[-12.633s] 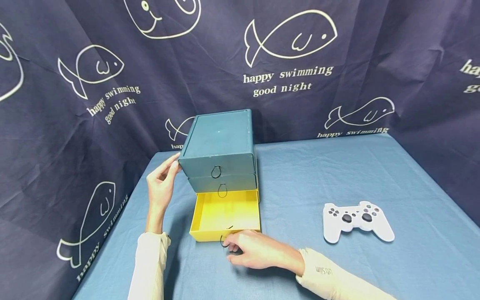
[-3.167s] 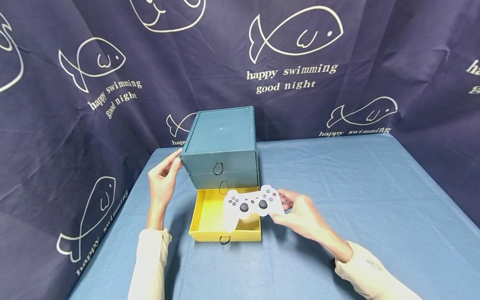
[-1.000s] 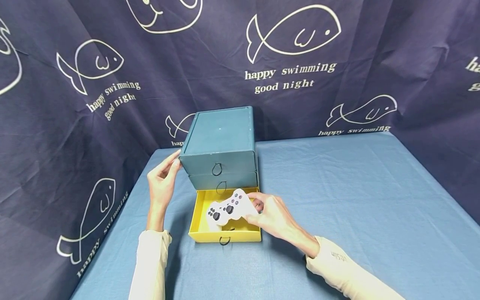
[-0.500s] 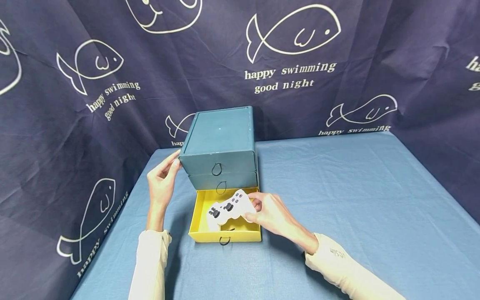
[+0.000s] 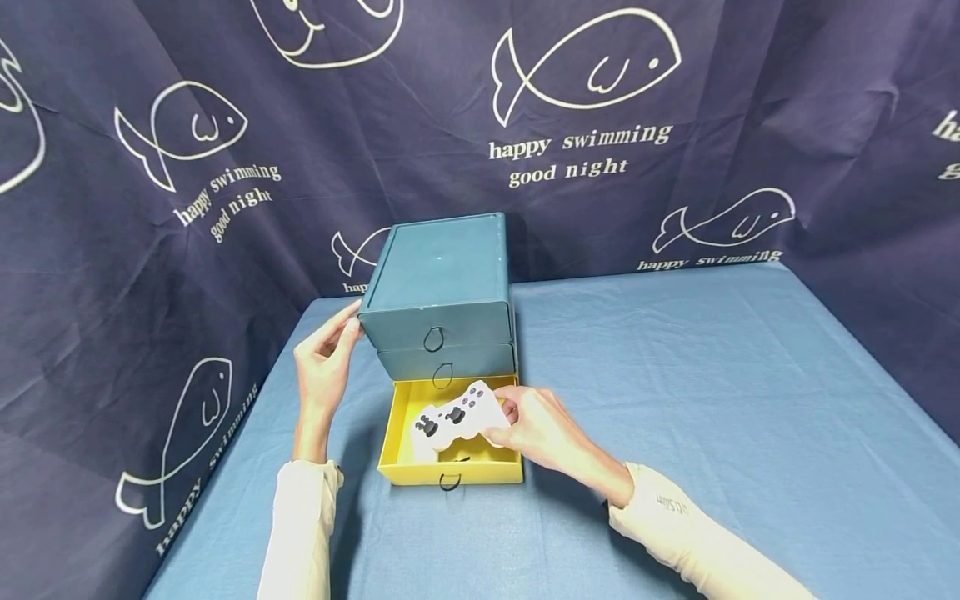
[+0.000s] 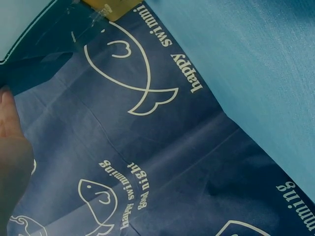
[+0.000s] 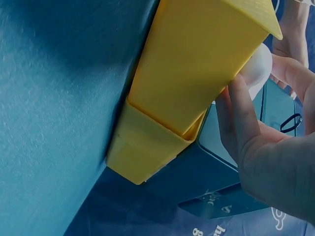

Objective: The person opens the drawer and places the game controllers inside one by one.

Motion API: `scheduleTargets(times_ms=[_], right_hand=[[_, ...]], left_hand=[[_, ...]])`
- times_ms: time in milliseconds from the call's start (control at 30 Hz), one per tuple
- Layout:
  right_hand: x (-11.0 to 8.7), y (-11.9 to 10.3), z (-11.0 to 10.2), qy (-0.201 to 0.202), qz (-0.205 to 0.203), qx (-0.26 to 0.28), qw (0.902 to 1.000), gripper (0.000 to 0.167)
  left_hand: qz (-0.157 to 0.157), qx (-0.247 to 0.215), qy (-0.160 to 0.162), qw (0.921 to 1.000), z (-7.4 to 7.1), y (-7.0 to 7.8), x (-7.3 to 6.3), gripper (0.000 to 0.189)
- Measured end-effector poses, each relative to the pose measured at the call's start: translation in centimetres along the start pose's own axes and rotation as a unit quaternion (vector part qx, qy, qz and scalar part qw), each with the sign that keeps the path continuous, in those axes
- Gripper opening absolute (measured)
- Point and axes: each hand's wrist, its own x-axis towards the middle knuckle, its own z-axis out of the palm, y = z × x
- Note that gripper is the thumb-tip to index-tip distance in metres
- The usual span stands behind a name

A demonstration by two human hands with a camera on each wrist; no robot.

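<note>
In the head view a white game controller (image 5: 457, 419) lies tilted inside the pulled-out yellow drawer (image 5: 405, 473), its left end lower. My right hand (image 5: 543, 429) grips the controller's right handle between thumb and fingers, over the drawer's right wall. In the right wrist view, the controller's rounded white end (image 7: 258, 69) shows between my fingers, beside the drawer wall; the rest is hidden. My left hand (image 5: 324, 367) touches the left front edge of the teal drawer unit (image 5: 442, 267) with extended thumb and fingers.
Two teal drawers with black pull loops (image 5: 433, 338) sit closed above the yellow one. A black loop (image 5: 450, 482) hangs on the yellow front. Blue cloth (image 5: 675, 375) covers the table, and a dark fish-print curtain (image 5: 585, 200) stands behind and at the sides.
Earlier my right hand was at the yellow drawer's loop and the controller lay at the table's right. It was then carried over the drawer, lowered in and turned. My left hand stayed put.
</note>
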Motion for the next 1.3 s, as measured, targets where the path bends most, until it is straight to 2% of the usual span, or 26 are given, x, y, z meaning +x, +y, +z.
scheduleTargets(times_ms=[300, 433, 533, 633, 800, 933, 1067, 1200, 1300], right_hand=[[-0.1, -0.5, 0.1, 0.003, -0.002, -0.016, 0.9999, 0.029], [-0.2, -0.5, 0.2, 0.018, -0.028, -0.048, 0.9983, 0.017], [-0.4, -0.5, 0.3, 0.027, -0.043, -0.063, 0.9967, 0.02], [-0.5, -0.4, 0.4, 0.031, -0.052, -0.052, 0.9968, 0.016], [-0.9, -0.6, 0.6, 0.039, -0.067, -0.026, 0.9966, 0.024], [-1.6, -0.6, 1.1, 0.068, -0.116, 0.0, 0.9909, 0.022], [-2.4, -0.6, 1.7, 0.088, -0.188, 0.02, 0.9779, 0.022], [-3.0, -0.6, 2.5, 0.072, -0.26, 0.052, 0.9615, 0.026], [-3.3, -0.5, 3.1, 0.045, -0.297, 0.067, 0.9515, 0.027]], left_hand=[[0.002, -0.002, 0.001, 1.0, 0.0, -0.1, 0.0, 0.03], [0.004, -0.003, 0.003, 1.0, 0.0, -0.1, 0.0, 0.029], [0.006, -0.008, 0.004, 0.9999, 0.1, -0.1, 0.0, 0.028], [0.009, -0.01, 0.005, 0.9999, 0.1, -0.1, 0.1, 0.028], [0.007, -0.008, 0.004, 0.9999, 0.1, -0.1, 0.1, 0.028], [0.007, -0.007, 0.001, 0.9999, 0.0, 0.0, 0.0, 0.028], [0.007, -0.007, 0.001, 1.0, 0.1, 0.0, 0.1, 0.028], [0.008, -0.003, 0.002, 1.0, 0.0, 0.0, 0.1, 0.028], [0.007, -0.001, 0.003, 1.0, 0.0, -0.1, 0.0, 0.028]])
